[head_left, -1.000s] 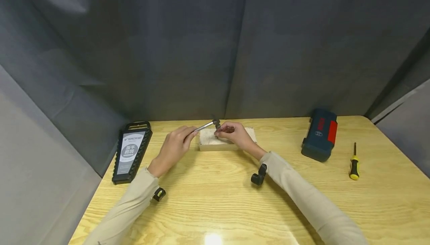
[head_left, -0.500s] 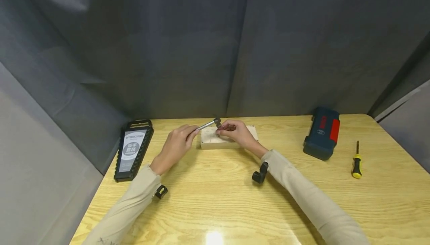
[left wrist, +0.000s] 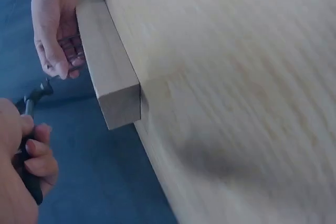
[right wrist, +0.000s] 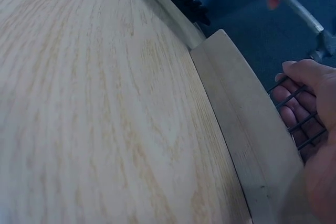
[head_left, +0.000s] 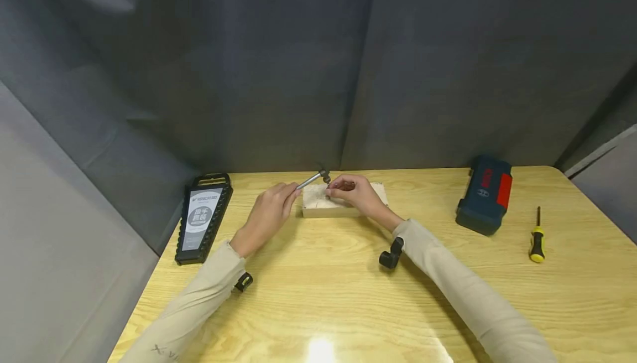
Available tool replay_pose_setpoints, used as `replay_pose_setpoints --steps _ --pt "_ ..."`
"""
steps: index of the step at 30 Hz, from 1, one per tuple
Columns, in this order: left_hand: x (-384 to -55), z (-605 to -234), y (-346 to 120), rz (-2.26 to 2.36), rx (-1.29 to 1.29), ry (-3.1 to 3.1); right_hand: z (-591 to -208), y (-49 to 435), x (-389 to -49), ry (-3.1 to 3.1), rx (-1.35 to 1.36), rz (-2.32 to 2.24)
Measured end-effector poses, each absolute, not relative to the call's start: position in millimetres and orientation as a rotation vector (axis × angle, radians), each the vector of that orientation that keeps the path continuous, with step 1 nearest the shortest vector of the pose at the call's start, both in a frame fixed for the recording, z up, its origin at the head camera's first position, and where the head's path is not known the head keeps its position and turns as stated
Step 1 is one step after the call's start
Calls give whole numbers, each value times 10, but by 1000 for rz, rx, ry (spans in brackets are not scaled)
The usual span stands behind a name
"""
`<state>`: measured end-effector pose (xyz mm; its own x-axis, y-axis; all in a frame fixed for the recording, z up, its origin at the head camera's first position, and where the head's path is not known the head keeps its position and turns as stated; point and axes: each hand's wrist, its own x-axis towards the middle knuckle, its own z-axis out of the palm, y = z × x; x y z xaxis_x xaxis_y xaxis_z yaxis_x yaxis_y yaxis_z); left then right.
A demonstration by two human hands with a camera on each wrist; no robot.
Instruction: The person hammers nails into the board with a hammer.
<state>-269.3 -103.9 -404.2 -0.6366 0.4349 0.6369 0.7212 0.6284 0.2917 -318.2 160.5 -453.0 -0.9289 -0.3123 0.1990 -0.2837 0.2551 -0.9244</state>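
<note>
In the head view my left hand [head_left: 271,211] grips a small hammer [head_left: 309,180] by its handle. The hammer's dark head hangs just above the fingertips of my right hand [head_left: 359,194]. Those fingertips pinch a thin nail [left wrist: 52,78], mostly hidden, over the pale wooden block [head_left: 328,213]. Several dark nails [right wrist: 291,97] stand out of the block's top, between the curled fingers and the palm of the right hand in the right wrist view. The block lies flat near the table's back edge.
A black wrench rack [head_left: 203,219] with a printed label lies left on the wooden table [head_left: 318,291]. To the right are a dark blue case [head_left: 481,197] with a red patch and a yellow-black screwdriver [head_left: 537,244]. A dark curtain [head_left: 278,75] hangs behind.
The head view has shifted a little, so everything sits slightly further right and higher. The hammer head now stands slightly higher over the right fingertips. Both hands keep their holds.
</note>
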Motion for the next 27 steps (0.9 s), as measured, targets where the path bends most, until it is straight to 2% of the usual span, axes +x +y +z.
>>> replay_pose_setpoints --steps 4,27 --pt "-2684 -4120 -1013 -745 -888 -2377 -4530 1654 -3208 2466 -598 -1805" --pt "-2714 -3945 -1046 -708 -903 -2448 -4533 1616 -3195 2448 -587 -1821"
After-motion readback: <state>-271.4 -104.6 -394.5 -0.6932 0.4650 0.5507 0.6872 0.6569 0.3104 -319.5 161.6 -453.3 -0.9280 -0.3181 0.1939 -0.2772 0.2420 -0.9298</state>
